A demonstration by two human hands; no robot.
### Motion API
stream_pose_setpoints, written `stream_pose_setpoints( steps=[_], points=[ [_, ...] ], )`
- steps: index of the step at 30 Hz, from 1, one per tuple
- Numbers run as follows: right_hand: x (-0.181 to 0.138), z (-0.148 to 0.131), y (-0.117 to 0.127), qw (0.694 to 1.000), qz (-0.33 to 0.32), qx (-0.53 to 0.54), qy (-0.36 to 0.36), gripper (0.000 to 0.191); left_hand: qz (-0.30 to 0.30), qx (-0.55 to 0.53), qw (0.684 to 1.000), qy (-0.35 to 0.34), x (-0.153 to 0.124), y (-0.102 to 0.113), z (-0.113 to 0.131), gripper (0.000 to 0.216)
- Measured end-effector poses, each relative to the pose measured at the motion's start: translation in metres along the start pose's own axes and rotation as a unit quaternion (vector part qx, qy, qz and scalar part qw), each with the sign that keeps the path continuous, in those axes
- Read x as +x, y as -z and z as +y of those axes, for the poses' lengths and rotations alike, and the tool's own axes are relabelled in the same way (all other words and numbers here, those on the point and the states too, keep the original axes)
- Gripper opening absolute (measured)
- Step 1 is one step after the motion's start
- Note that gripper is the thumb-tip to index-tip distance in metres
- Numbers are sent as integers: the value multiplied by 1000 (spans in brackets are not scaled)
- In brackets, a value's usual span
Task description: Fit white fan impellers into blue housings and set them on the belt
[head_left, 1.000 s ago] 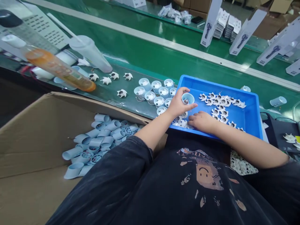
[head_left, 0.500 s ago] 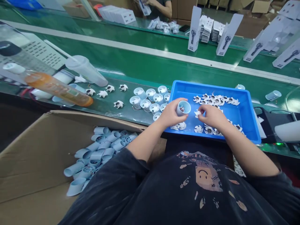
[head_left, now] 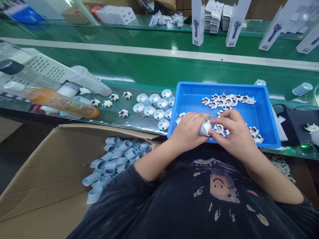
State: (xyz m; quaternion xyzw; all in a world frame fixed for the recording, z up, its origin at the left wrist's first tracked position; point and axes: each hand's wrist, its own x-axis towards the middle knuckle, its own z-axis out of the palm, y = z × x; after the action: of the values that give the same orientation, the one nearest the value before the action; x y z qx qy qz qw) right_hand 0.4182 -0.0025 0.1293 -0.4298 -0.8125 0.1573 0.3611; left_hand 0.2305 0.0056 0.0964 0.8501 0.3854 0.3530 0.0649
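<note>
My left hand is wrapped round a pale blue plastic cylinder, held over the near edge of the blue tray. My right hand presses against the cylinder's open end with pinched fingers; what it holds is hidden, likely a small white fan blade. More white fan blades lie loose in the tray. Finished cylinders stand upright in a cluster left of the tray.
A cardboard box at my left holds several loose blue cylinders. A few fan blades lie on the dark ledge beside a lying orange bottle and a clear cup. Beyond runs a green conveyor belt with white product cartons.
Both hands came together near the tray's front edge. The right hand picked a blade from the tray and brought it to the cylinder, which the left hand turned sideways.
</note>
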Motion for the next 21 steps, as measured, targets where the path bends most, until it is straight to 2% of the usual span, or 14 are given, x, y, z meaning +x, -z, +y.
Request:
stream_pose_setpoints(
  steps=[3, 6, 11, 15, 17, 21],
  points=[
    [1, -1, -2, 998, -2, -60, 28, 17, 10, 39, 999, -2, -1, -1, 2, 31],
    [4, 3, -9, 999, -5, -33, 24, 18, 21, 55, 998, 0, 1, -2, 1, 29],
    [7, 4, -12, 998, 51, -8, 37, 20, 40, 58, 997, 13, 4, -3, -3, 30],
    [7, 3, -11, 996, -1, -71, 49, 17, 48, 74, 996, -7, 3, -6, -4, 28],
    [7, 5, -14, 995, -20, -86, 52, 10, 52, 77, 995, -22, 2, -9, -2, 27],
    [10, 14, -24, 998, -30, -38, 32, 1, 68, 71, 995, -12, 0, -16, 1, 27]
  ],
)
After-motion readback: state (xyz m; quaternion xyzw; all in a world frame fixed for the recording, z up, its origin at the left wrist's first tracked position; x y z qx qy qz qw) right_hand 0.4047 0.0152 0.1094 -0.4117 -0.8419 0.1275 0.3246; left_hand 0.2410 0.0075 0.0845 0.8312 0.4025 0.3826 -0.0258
